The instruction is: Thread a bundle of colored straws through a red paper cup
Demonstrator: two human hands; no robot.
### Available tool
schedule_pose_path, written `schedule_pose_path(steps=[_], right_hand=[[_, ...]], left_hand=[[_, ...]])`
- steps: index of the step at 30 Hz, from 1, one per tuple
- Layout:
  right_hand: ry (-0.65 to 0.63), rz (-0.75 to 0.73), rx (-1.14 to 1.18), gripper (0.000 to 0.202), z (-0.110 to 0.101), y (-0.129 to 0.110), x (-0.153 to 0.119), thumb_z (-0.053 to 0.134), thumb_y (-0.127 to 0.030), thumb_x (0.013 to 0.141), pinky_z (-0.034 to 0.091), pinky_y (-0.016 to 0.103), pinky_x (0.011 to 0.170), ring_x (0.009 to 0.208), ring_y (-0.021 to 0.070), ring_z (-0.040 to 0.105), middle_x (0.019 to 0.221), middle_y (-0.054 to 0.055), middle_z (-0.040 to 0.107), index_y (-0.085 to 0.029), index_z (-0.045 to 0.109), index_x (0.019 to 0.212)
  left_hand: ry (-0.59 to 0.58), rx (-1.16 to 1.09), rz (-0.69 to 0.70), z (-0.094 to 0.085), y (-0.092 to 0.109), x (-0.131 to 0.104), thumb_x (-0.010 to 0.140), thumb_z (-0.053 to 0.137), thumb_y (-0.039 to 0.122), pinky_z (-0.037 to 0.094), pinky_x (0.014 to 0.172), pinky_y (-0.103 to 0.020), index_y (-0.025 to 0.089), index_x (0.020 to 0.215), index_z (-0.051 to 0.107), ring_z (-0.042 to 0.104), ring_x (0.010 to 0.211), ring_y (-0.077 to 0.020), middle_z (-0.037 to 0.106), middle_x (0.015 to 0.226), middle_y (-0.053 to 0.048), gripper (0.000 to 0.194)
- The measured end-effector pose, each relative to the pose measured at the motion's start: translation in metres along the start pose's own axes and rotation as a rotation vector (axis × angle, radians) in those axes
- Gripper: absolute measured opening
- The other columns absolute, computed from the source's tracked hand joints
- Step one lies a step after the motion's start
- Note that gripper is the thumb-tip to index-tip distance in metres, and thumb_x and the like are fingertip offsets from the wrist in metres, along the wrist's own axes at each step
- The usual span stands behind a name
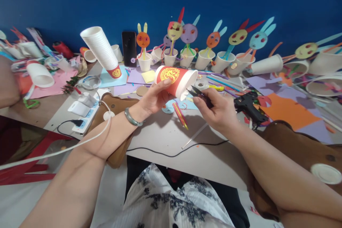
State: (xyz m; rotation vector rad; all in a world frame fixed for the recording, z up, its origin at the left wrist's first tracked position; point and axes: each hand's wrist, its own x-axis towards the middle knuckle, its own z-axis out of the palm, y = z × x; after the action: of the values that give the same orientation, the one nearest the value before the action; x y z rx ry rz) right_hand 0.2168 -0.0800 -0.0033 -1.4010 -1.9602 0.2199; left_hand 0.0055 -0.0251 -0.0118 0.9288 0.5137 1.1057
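My left hand (157, 96) is closed around a red and white paper cup (175, 81) with a yellow emblem. The cup lies on its side in the air, its mouth facing right. In my right hand (217, 108) is a pair of small black scissors (200, 95), pointed tips at the cup's rim. The rim looks notched near the tips. My fingers hide most of the scissors' handles. On the table below the cup lies a red and yellow crayon-like stick (180, 115).
Several cups with paper rabbit faces (189, 32) stand along the blue wall. A tall stack of cups (98, 46) leans at the left, near a power strip (89, 117). A black glue gun (251, 107) and orange paper (288, 112) lie at right. A black cord (171, 156) crosses the table front.
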Motion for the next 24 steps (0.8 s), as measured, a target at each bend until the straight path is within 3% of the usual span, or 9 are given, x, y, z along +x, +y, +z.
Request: schedule_pose_path(steps=[8, 19, 24], right_hand=[[-0.068, 0.019, -0.282, 0.05, -0.004, -0.007, 0.0, 0.037, -0.057, 0.101, 0.03, 0.03, 0.058, 0.06, 0.0218, 0.056, 0.065, 0.007, 0.064, -0.018, 0.069, 0.102], [-0.127, 0.07, -0.497, 0.055, -0.009, -0.017, -0.004, 0.031, -0.056, 0.104, 0.019, 0.03, 0.057, 0.057, 0.021, 0.055, 0.068, 0.009, 0.068, -0.017, 0.069, 0.106], [-0.148, 0.076, -0.523, 0.057, -0.01, -0.02, -0.004, 0.028, -0.057, 0.105, 0.018, 0.031, 0.058, 0.057, 0.0208, 0.054, 0.068, 0.01, 0.069, -0.017, 0.069, 0.105]], left_hand=[[0.036, -0.019, 0.046, 0.001, -0.001, 0.0, 0.079, 0.083, 0.058, 0.061, 0.08, -0.034, 0.026, 0.136, 0.064, 0.076, 0.1, -0.0265, 0.078, 0.1, -0.004, 0.068], [0.036, -0.033, 0.05, 0.004, 0.0, 0.0, 0.079, 0.083, 0.055, 0.061, 0.074, -0.031, 0.024, 0.133, 0.065, 0.076, 0.084, -0.0218, 0.078, 0.092, -0.003, 0.065], [0.04, -0.01, 0.027, 0.005, 0.0, -0.002, 0.078, 0.084, 0.056, 0.061, 0.077, -0.033, 0.024, 0.135, 0.063, 0.078, 0.093, -0.0259, 0.078, 0.094, -0.004, 0.069]])
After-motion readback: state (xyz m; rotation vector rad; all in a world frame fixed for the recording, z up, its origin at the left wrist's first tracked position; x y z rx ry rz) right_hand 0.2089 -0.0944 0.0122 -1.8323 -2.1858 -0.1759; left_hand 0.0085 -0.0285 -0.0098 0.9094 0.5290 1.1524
